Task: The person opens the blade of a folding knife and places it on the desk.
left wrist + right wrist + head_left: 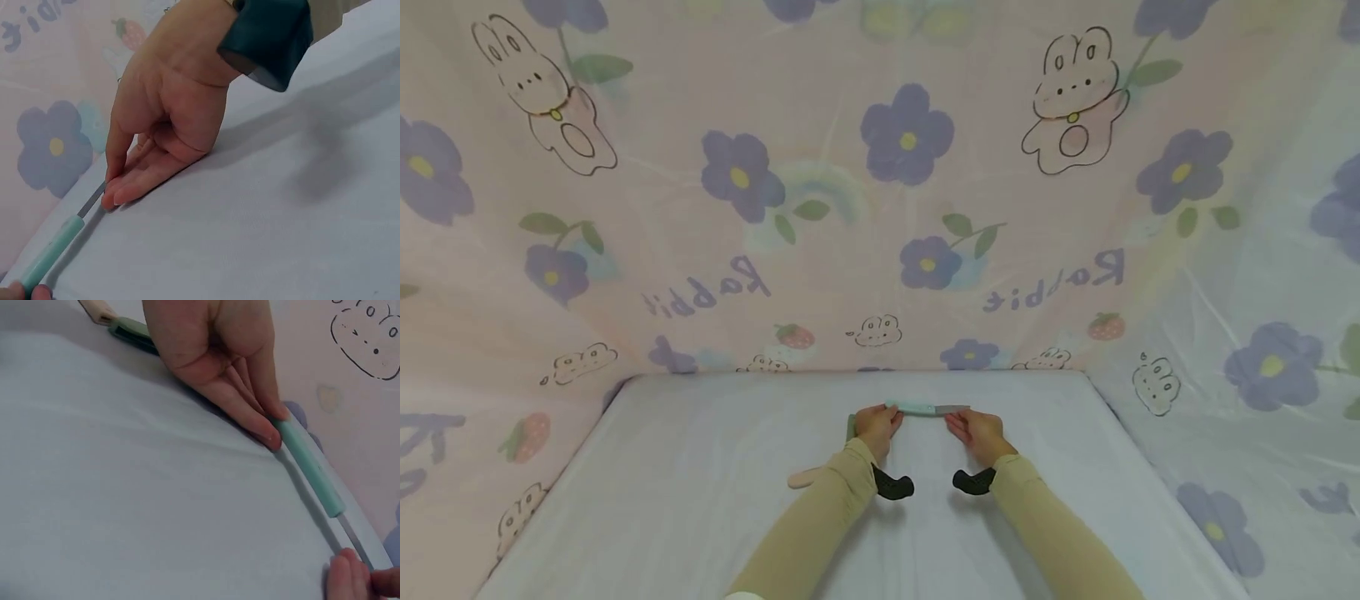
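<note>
A small knife [915, 408] with a mint-green handle and a narrow grey blade spans the gap between my two hands, near the far edge of the white surface. My left hand [876, 430] pinches the handle's end between thumb and fingers. At the other end, my right hand [983, 435] pinches the blade [92, 199] near its tip, which the fingers cover. The knife lies level, close over the surface, its shadow running alongside in the right wrist view. Behind my left hand and forearm shows a green and beige object [134, 334], partly hidden.
The white-covered table [700, 475] ends at a cloth backdrop [835, 250] printed with flowers and rabbits, which also rises at both sides. Dark wrist-worn devices [892, 484] jut inward from both sleeves.
</note>
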`<state>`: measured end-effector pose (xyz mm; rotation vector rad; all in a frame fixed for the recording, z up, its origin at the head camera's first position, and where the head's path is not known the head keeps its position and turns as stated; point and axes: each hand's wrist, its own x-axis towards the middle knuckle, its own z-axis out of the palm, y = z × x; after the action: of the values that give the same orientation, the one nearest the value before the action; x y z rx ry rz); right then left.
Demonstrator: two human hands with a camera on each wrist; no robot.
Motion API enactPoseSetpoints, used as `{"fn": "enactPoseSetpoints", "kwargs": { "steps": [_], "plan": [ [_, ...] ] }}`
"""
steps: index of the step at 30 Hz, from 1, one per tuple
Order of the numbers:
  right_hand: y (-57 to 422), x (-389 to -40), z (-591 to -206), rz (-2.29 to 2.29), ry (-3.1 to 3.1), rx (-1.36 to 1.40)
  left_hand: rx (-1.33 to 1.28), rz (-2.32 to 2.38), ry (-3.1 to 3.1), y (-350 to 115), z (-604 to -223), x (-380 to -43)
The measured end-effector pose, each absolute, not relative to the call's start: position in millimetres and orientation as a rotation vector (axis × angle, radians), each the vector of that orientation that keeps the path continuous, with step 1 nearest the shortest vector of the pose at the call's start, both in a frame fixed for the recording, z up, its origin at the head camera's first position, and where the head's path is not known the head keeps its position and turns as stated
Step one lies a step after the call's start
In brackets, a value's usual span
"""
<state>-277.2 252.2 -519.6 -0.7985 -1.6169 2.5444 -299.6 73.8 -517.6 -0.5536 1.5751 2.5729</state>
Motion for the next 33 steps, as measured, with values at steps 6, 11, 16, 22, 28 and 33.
{"fn": "enactPoseSetpoints", "kwargs": {
  "steps": [6, 11, 16, 22, 28, 33],
  "plan": [
    [254, -288, -520, 2.51, -1.663, -0.957, -0.571, 2.57, 1.579, 72, -520, -300],
    [255, -288, -514, 2.555, -1.641, -0.937, -0.592, 2.598, 1.565, 73, -522, -301],
    [254, -286, -512, 2.536, -1.646, -0.949, -0.65, 2.609, 1.569, 76, -519, -299],
    [251, -291, -511, 2.542, -1.619, -0.943, -0.714, 2.652, 1.595, 78, -516, -301],
    [251, -293, -510, 2.507, -1.627, -0.985, -0.702, 2.609, 1.64, 78, -514, -302],
    [250, -292, -511, 2.482, -1.623, -1.021, -0.703, 2.575, 1.66, 78, -515, -302]
  ]
}}
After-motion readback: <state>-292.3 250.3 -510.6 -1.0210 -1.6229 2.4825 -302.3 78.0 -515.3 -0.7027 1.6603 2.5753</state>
